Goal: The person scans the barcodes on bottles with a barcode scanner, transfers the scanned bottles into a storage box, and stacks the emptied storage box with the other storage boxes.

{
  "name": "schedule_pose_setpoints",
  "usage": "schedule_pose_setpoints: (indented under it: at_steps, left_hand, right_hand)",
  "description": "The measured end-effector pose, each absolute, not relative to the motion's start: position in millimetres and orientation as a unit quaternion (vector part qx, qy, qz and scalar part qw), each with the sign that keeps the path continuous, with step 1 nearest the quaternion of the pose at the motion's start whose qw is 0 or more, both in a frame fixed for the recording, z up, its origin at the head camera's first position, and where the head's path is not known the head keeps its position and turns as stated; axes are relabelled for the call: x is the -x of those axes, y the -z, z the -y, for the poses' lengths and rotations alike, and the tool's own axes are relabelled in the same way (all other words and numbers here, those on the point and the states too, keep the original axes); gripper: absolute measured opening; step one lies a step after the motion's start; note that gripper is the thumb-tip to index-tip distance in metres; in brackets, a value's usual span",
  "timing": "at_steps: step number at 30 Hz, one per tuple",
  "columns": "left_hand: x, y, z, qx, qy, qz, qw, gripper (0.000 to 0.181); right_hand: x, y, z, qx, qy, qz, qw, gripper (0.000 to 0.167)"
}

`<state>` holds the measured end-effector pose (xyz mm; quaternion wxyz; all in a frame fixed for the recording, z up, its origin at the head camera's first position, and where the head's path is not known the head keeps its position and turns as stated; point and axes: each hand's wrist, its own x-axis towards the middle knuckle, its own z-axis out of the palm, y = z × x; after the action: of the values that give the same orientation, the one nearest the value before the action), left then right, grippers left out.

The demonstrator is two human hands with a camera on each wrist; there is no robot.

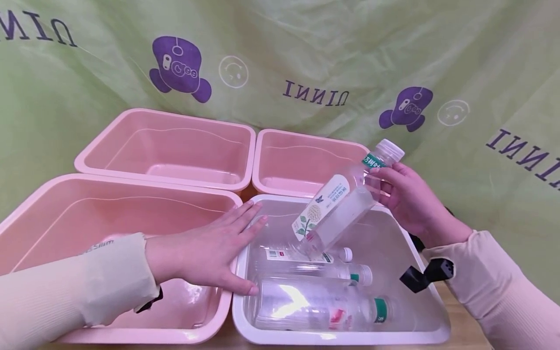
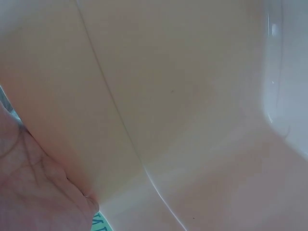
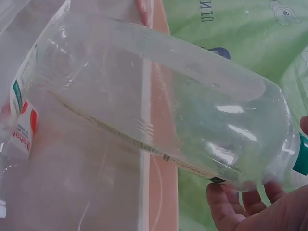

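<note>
My right hand [image 1: 409, 199] grips a clear plastic bottle [image 1: 339, 209] near its neck, with fingers and thumb round it. The bottle has a white cap, a green neck band and a flower label; it tilts, its base low over the white bin [image 1: 345, 337]. In the right wrist view the bottle [image 3: 159, 96] looks see-through. My left hand [image 1: 203, 250] lies with straight, spread fingers across the adjoining rims of the pink bin [image 1: 144, 335] and the white bin. In the left wrist view only part of the palm [image 2: 38, 178] shows. Several clear bottles [image 1: 306, 304] lie inside the white bin.
Two more pink bins stand behind, a back left bin [image 1: 175, 114] and a back right bin [image 1: 306, 136]. A green printed cloth [image 1: 271, 43] hangs behind them. A strip of wooden surface [image 1: 465, 321] shows at the lower right.
</note>
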<state>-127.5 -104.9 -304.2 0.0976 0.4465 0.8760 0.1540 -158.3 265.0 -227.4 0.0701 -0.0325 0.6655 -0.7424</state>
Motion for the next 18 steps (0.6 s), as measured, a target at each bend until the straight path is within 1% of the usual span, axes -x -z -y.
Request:
schedule_pose_setpoints:
  at_steps: [4,10,13,18]
  left_hand:
    - [128,305,106,-0.449,-0.155,-0.876,0.090,0.114]
    - [128,305,106,-0.451,-0.157,-0.874,0.088,0.113]
    - [128,305,105,-0.453,-0.155,-0.874,0.085,0.113]
    - [126,304,106,-0.452,-0.154,-0.875,0.084,0.113]
  right_hand:
    - [160,226,-264,0.020,0.709,-0.701,0.077,0.027]
    - [160,222,-273,0.058,0.699,-0.710,0.070,0.018]
    - [158,214,-283,0.084,0.682,-0.725,0.054,0.020]
    - [154,194,-305,0.100,0.646,-0.756,0.043,0.026]
